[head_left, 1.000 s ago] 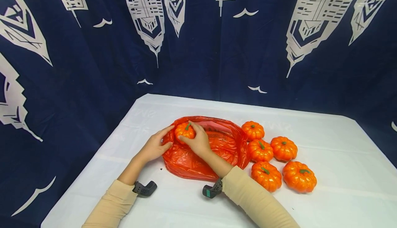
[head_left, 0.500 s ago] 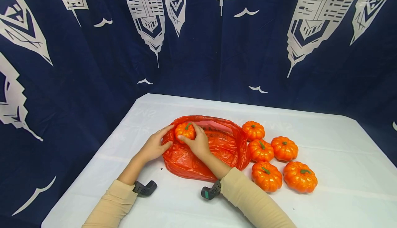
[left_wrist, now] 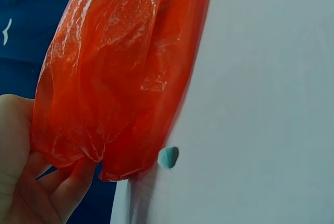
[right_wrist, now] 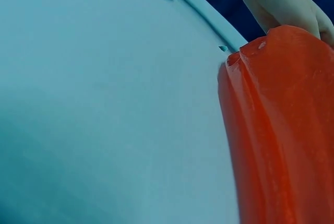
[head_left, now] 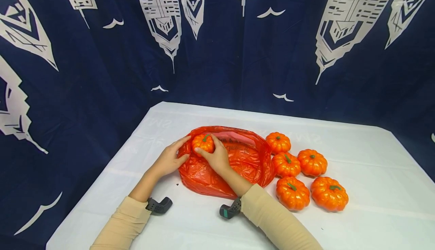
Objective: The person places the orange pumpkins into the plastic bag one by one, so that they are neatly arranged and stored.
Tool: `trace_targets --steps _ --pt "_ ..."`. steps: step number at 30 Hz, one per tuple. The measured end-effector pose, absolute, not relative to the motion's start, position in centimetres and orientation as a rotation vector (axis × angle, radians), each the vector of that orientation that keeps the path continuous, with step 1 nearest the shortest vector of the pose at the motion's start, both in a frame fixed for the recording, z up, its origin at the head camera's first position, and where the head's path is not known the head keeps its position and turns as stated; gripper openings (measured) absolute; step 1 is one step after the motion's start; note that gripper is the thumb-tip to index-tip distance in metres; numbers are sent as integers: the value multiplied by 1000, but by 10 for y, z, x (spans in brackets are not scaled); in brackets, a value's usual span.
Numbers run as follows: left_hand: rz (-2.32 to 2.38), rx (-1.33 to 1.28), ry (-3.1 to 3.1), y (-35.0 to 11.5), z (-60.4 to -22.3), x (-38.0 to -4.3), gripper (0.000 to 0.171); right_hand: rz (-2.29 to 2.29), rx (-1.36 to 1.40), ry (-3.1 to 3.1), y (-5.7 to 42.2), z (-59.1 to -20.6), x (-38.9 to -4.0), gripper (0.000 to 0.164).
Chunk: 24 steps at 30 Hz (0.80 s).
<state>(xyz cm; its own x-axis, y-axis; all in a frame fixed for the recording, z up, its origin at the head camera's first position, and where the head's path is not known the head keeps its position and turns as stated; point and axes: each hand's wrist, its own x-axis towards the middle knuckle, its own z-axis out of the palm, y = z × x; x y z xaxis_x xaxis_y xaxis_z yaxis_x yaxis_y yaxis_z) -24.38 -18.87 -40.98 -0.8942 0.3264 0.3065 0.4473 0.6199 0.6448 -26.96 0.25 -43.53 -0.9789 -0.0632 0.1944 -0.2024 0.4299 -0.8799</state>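
A red plastic bag (head_left: 234, 167) lies with its mouth open on the white table. In its left part sits a small orange pumpkin (head_left: 201, 146) with a green stem. My right hand (head_left: 217, 157) reaches over the bag and grips this pumpkin between thumb and fingers. At the bag's left end, my left hand (head_left: 168, 160) holds the bag's edge, thumb nearer me and fingers farther off. The left wrist view has the fingers (left_wrist: 73, 187) against the bag's gathered end. In the right wrist view, the bag (right_wrist: 282, 130) hides the right hand and the pumpkin.
Several more orange pumpkins (head_left: 293, 193) stand on the white table (head_left: 380, 189) right of the bag, the closest one (head_left: 286, 164) right at its edge. A dark blue curtain (head_left: 217, 76) with white building prints hangs behind the table.
Both hands keep their places on the bag and the pumpkin. The right forearm has shifted slightly to the left.
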Motion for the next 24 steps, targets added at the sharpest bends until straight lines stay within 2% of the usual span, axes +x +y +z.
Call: trace_targets --steps 8,24 --pt "-1139 -645 -2674 -190 -412 -244 59 1682 220 -2508 5 -433 -268 83" --pt "-1137 -663 -2658 -190 -410 -242 59 1796 242 -2401 23 -427 -261 75"
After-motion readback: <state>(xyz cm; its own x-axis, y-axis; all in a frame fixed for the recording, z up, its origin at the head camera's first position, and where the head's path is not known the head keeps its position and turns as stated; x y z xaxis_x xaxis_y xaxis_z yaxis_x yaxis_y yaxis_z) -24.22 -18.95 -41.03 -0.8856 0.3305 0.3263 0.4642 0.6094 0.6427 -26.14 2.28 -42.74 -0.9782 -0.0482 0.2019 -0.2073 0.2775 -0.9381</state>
